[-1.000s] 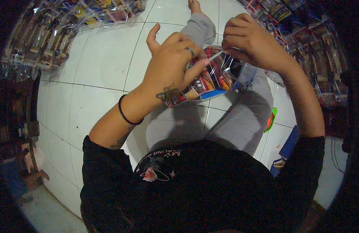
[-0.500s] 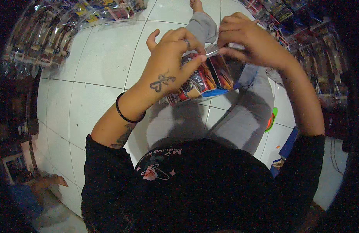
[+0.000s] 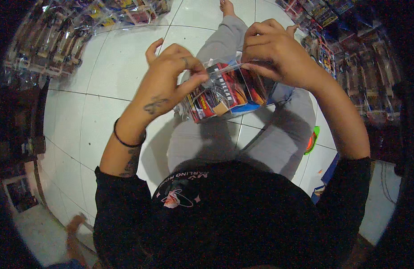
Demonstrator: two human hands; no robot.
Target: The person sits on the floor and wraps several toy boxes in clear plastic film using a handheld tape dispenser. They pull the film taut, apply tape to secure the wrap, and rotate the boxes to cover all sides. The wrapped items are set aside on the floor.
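A box-like package (image 3: 225, 92) with red, black, yellow and blue printing lies between my grey-trousered legs, loosely covered by clear plastic film (image 3: 225, 69). My left hand (image 3: 173, 74) pinches the film's upper edge near the package's left end, thumb against forefinger, with the little finger raised. At the other end of that edge, above the package's right part, my right hand (image 3: 278, 56) grips the film between thumb and curled fingers. Between the two hands the edge is drawn out in a nearly straight line. The right hand hides the package's upper right corner.
Piles of plastic-wrapped goods (image 3: 59, 45) stand at the upper left, with more wrapped stacks (image 3: 364, 76) along the right. A green and orange object (image 3: 312, 141) lies on the white tiles beside my right leg. Another person's limb (image 3: 74, 228) shows at the lower left.
My left hand has slid left along the film edge, away from my right hand, which shifted slightly left. More of the package's printed face shows. The other person's limb at the lower left has moved down.
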